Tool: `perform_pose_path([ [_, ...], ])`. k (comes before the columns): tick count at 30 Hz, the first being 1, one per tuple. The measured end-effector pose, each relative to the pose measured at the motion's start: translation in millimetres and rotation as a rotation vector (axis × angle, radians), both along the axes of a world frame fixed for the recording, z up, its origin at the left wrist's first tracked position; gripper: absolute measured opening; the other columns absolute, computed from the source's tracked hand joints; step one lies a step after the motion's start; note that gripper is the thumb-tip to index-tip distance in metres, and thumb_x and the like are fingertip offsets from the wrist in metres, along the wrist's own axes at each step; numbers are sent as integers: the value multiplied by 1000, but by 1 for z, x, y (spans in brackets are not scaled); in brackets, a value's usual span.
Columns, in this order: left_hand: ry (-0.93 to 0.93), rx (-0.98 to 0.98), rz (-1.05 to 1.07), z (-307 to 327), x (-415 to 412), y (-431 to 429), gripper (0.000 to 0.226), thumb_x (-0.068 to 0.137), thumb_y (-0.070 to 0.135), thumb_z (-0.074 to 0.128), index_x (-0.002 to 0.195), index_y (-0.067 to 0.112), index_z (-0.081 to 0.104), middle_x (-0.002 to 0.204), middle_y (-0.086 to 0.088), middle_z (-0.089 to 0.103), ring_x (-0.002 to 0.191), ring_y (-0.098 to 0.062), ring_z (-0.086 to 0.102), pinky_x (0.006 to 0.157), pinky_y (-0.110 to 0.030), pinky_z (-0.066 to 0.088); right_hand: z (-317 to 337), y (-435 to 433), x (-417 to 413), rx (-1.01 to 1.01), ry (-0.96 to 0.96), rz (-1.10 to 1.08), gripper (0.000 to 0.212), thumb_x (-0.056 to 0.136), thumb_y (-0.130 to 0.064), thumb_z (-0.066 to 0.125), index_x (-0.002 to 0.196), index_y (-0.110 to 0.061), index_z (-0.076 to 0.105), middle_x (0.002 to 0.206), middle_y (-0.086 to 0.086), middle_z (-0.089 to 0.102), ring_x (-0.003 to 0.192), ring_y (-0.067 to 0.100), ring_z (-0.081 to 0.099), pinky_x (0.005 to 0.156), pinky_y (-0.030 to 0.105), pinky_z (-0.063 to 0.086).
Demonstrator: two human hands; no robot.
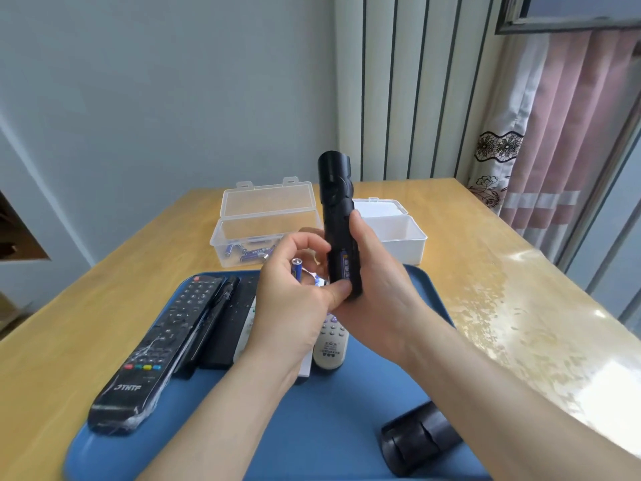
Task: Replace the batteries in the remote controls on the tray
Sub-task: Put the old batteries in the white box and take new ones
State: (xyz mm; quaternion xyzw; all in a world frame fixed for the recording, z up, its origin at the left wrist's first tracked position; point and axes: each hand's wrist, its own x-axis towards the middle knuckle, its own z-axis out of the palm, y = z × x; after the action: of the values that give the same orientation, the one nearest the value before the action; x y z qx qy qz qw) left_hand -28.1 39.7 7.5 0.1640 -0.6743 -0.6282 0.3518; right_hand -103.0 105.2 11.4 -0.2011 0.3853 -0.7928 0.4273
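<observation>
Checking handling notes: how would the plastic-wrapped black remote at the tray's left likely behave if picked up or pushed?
The wrapped remote is probably stiff: a long, hard body. Its glossy, wrinkled film may make it slippery to grip. Lying flat on the blue tray, it should slide, not roll.

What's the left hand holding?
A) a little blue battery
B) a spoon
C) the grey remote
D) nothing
A: the left hand holds a small blue battery next to the black remote, which the right hand grips upright.
</observation>
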Motion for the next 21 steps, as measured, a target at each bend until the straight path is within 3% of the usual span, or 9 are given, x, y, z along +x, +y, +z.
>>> perform_pose_path([
  [4, -57, 82, -55, -3, 0, -4, 36, 73, 0, 77, 100, 17, 61, 81, -1, 52, 65, -10, 50, 48, -11, 39, 7, 5, -2, 115, 160, -85, 32, 100, -36, 48, 116, -10, 59, 80, 5, 59, 67, 15, 62, 71, 32, 52],
  [7, -60, 143, -92, -3, -1, -5, 24, 81, 7, 72, 101, 17, 61, 80, 5, 58, 61, -5, 51, 44, -11, 35, 11, 7, -7, 105, 233, -132, 18, 102, -19, 47, 114, -6, 52, 78, 7, 63, 76, 22, 65, 79, 40, 56],
  [9, 5, 332, -160, 0, -2, -8, 13, 90, 7, 60, 101, 15, 61, 78, 6, 56, 58, -4, 45, 43, -14, 28, 13, 10, -14, 94, 163, -151, 17, 102, -14, 47, 111, 0, 54, 82, 10, 66, 80, 25, 69, 80, 41, 58],
  [11, 53, 504, -217, 0, -3, -14, 19, 95, 3, 47, 108, 8, 61, 81, -1, 58, 64, -8, 46, 48, -18, 33, 13, 14, -21, 62, 36, -104, 22, 101, -7, 45, 117, 5, 54, 96, 15, 65, 86, 27, 71, 74, 39, 61],
  [14, 74, 589, -234, -3, -3, -20, 29, 99, -2, 35, 116, 3, 59, 84, -11, 64, 76, -17, 59, 65, -24, 51, 12, 20, -30, 27, -72, -5, 34, 95, 9, 39, 128, 9, 49, 112, 21, 61, 95, 30, 71, 76, 40, 60],
  [21, 91, 388, -109, -6, -2, -24, 10, 96, 15, 53, 99, 13, 62, 98, -6, 74, 91, -15, 67, 83, -29, 53, 12, 21, -35, -12, 6, 15, 46, 89, 22, 31, 130, 7, 47, 129, 27, 58, 111, 33, 66, 88, 55, 54],
])
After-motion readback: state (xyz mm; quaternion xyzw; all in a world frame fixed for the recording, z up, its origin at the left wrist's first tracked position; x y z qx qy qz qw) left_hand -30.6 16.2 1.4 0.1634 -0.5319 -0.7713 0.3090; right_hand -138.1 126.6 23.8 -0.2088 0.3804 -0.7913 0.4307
